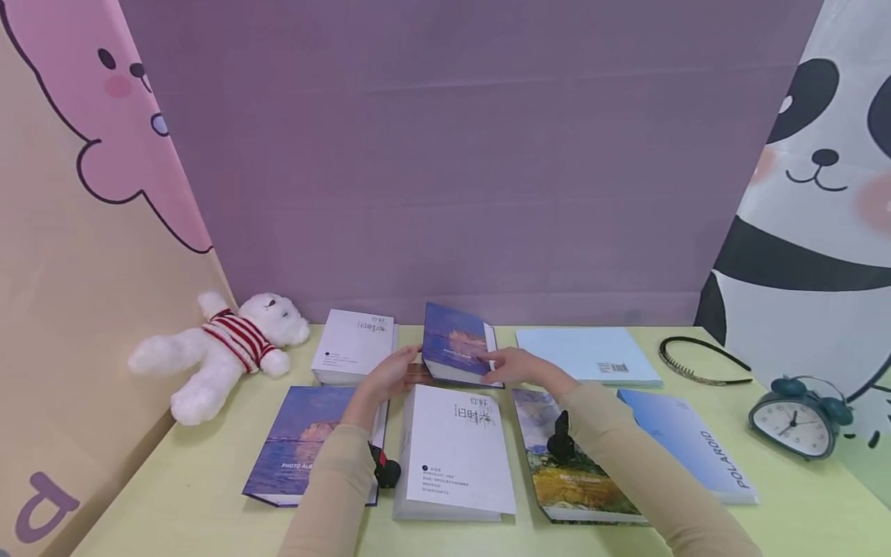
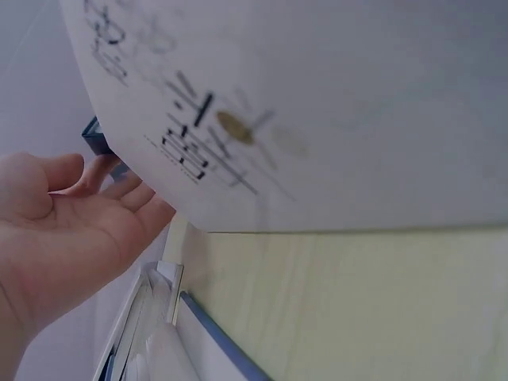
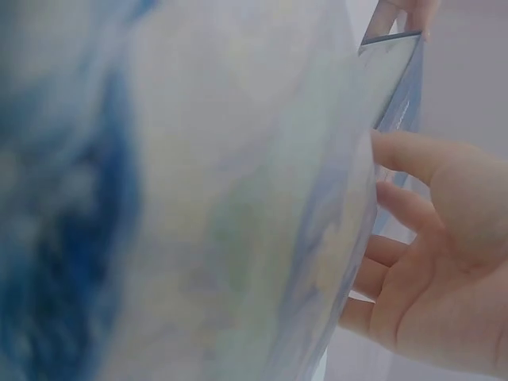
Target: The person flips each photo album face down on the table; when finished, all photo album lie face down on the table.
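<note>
Toward the back middle of the table, a photo album [image 1: 455, 340] with a sea-and-cliff cover stands tilted up between both hands. My left hand [image 1: 397, 373] holds its lower left side, some fingers hidden behind it. At the lower right edge, my right hand [image 1: 515, 365] grips with fingertips on the cover. In front of it lies a thick white album [image 1: 455, 456]; that album's cover fills much of the left wrist view, beside the left hand [image 2: 79, 214]. A blurred painted cover [image 3: 230, 190] hides part of the right wrist view, left of the right hand [image 3: 452, 238].
A similar sea-cover album [image 1: 306, 441] and a landscape album [image 1: 578, 464] lie beneath the forearms. Around them are another white album [image 1: 355, 340], a pale blue album [image 1: 585, 352], a POLAROID album [image 1: 689, 441], a plush bear [image 1: 237, 348], a headband [image 1: 696, 367] and an alarm clock [image 1: 797, 422].
</note>
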`<action>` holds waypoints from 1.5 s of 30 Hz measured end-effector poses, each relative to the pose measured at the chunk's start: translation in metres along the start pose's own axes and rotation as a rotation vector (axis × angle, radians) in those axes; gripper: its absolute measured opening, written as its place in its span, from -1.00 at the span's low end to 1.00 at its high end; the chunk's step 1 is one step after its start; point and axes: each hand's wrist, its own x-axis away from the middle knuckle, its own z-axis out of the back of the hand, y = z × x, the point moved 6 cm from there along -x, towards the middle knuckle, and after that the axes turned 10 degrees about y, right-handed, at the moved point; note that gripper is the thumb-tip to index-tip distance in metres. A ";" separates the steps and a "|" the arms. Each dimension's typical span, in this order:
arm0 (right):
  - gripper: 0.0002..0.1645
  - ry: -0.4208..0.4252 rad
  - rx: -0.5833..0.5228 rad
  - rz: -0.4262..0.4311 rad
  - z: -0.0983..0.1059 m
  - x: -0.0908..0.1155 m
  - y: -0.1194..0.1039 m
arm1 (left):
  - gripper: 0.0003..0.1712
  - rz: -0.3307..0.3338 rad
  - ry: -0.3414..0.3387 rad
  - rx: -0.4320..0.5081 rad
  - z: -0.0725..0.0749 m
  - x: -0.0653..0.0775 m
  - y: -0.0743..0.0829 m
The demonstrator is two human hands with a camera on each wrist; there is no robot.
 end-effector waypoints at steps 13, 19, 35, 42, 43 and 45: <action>-0.34 0.107 -0.003 0.049 0.005 -0.005 -0.026 | -0.48 -0.055 0.024 0.187 -0.002 0.005 0.016; -0.37 0.206 -0.079 0.041 0.007 -0.011 -0.039 | -0.50 -0.061 0.086 0.159 -0.001 0.007 0.023; -0.32 0.301 -0.141 0.076 0.010 -0.008 -0.054 | -0.48 -0.149 0.113 0.184 0.000 0.012 0.031; -0.32 0.302 -0.203 0.076 0.009 -0.008 -0.057 | -0.43 -0.191 0.080 0.168 -0.002 0.015 0.037; -0.32 0.296 -0.229 0.067 0.008 -0.008 -0.056 | -0.43 -0.199 0.081 0.165 -0.002 0.015 0.039; -0.31 0.281 -0.279 0.042 0.007 -0.008 -0.057 | -0.44 -0.219 0.092 0.150 -0.002 0.016 0.042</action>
